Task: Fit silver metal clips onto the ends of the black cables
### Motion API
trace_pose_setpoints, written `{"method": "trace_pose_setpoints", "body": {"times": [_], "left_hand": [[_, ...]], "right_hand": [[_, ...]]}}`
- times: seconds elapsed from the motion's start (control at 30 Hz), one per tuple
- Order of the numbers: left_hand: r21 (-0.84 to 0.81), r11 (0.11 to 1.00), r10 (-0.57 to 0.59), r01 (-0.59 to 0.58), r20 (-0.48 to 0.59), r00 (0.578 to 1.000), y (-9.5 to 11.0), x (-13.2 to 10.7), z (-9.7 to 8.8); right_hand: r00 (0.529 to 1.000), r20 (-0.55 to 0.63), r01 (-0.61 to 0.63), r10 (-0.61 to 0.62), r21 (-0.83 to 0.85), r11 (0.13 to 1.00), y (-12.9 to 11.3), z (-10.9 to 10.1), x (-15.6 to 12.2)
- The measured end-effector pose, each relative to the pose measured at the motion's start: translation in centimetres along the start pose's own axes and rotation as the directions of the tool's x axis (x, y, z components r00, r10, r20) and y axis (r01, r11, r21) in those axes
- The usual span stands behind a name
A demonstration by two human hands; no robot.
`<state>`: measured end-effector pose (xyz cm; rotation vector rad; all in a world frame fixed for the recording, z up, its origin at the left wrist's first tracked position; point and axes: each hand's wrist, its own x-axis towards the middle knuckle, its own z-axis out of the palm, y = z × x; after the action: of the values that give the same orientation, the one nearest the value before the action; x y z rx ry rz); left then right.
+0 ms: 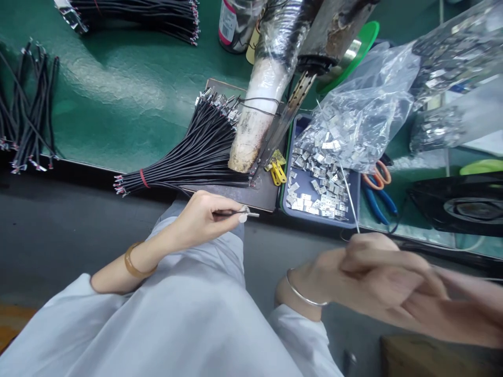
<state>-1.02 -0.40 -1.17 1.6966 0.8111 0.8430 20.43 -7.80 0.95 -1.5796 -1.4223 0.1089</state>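
Note:
My left hand is closed in a pinch around a short black cable, with a small silvery metal piece at its end beyond my fingertips. My right hand, blurred, is curled at the lower right, and a thin silvery wire runs up from its fingers across the parts tray. Toward the right edge a smeared hand or forearm shape adjoins it; whose it is I cannot tell. Above my left hand, a bundle of black cables tied with a red band lies on a dark board.
A blue tray holds several small metal clips beside a plastic bag. A wrapped white tube and a perforated metal rod slant over the board. Pliers lie right; more cables rest on the green bench.

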Motion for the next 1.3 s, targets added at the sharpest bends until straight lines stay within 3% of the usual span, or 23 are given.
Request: {"method": "trace_pose_setpoints", "body": {"times": [0.1,0.13,0.2,0.23,0.3,0.4,0.47,0.53,0.63,0.73,0.9,0.97,1.07,1.17,1.3], "left_hand": [[0.019,0.993,0.119,-0.117,-0.085,0.989,-0.7,-0.7,-0.6],[0.066,0.984,0.175,-0.167,-0.141,0.974,-0.9,-0.7,-0.8],[0.243,0.935,0.316,-0.26,-0.234,0.919,-1.3,-0.3,-1.0],[0.364,0.885,0.393,-0.292,-0.243,0.887,-1.4,0.1,-1.1],[0.581,0.748,0.489,-0.321,-0.156,0.858,-1.9,1.1,-1.0],[0.768,0.553,0.464,-0.322,0.037,0.885,-2.5,2.5,-0.6],[0.794,0.501,0.437,-0.345,0.112,0.892,-2.6,2.9,-0.6],[0.762,0.524,0.414,-0.381,0.163,0.896,-2.4,2.8,-0.7],[0.606,0.676,0.362,-0.42,0.223,0.905,-1.9,2.1,-1.1],[0.396,0.827,0.339,-0.399,0.217,0.916,-1.5,1.2,-1.3],[0.225,0.903,0.356,-0.367,0.088,0.93,-1.3,1.0,-1.0],[0.127,0.952,0.276,-0.278,0.032,0.961,-1.1,1.2,-1.0],[-0.062,0.998,0.033,-0.032,0.027,0.999,-0.6,1.6,-1.3],[-0.232,0.959,-0.14,0.163,0.112,0.984,-0.2,2.1,-1.8],[-0.333,0.908,-0.24,0.253,0.081,0.967,0.1,2.5,-1.6]], "right_hand": [[0.969,-0.242,0.04,-0.049,-0.042,0.998,0.1,-0.8,1.1],[0.977,-0.211,-0.013,-0.004,-0.079,0.997,0.4,-0.8,1.7],[0.994,0.013,-0.105,0.111,-0.23,0.968,1.7,-0.6,3.0],[0.992,0.016,-0.117,0.127,-0.293,0.949,2.5,-0.5,3.7],[0.979,0.079,-0.142,0.185,-0.381,0.914,4.2,-0.4,5.2],[0.938,0.205,-0.172,0.278,-0.42,0.891,5.8,-0.4,7.1],[0.899,0.304,-0.179,0.315,-0.401,0.898,6.1,-0.5,8.0],[0.853,0.409,-0.162,0.324,-0.383,0.91,6.0,-0.7,8.7],[0.826,0.48,-0.106,0.297,-0.385,0.917,5.6,-0.4,8.9],[0.879,0.418,-0.021,0.229,-0.446,0.895,4.9,0.3,8.1],[0.978,0.206,0.062,0.024,-0.401,0.914,2.7,1.3,5.9],[0.998,0.054,0.032,-0.016,-0.299,0.954,1.8,1.6,5.0],[0.995,-0.078,-0.078,0.07,-0.108,0.991,0.8,2.1,3.7],[0.984,-0.134,-0.112,0.114,0.027,0.993,0.3,3.0,2.6],[0.987,-0.159,-0.012,0.021,0.054,0.998,-0.6,4.4,0.9]]}}
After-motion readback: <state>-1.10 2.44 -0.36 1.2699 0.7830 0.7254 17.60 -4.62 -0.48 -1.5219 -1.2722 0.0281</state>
